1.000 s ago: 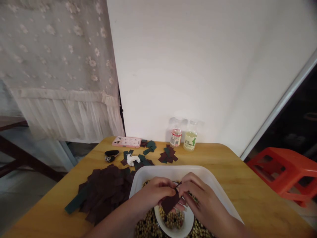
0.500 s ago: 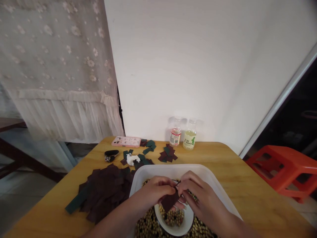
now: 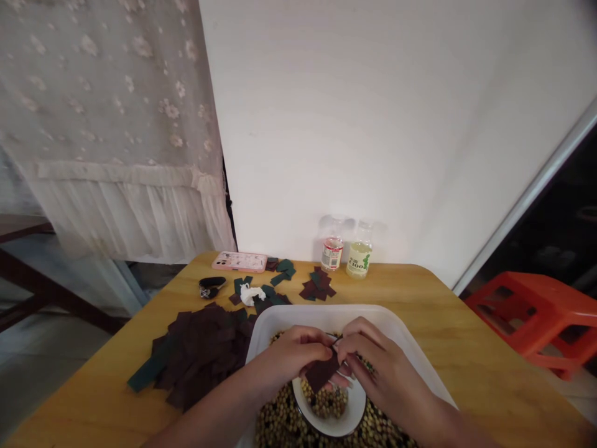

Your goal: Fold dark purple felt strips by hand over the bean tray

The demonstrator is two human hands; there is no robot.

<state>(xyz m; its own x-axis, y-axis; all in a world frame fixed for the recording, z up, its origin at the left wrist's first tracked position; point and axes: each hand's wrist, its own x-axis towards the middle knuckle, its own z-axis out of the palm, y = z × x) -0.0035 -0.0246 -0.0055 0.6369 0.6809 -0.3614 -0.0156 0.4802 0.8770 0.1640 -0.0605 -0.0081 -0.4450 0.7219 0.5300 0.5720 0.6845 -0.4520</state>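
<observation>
My left hand grips a dark maroon rectangular piece between thumb and fingers. At the piece's upper corner, the fingertips of my right hand pinch together with the left ones. Both hands are over a white bowl partly filled with small round yellow-brown pellets. The bowl sits in a white tray that holds many more such pellets. Left of the tray lies a large heap of dark maroon pieces, with a few dark green ones.
Behind the tray are small piles of maroon and green pieces, crumpled white tissue, a black object and a pink phone. Two bottles stand by the wall. An orange stool is at the right.
The view has shifted slightly. My hands stay at the maroon piece over the bowl, with only slight finger movement.
</observation>
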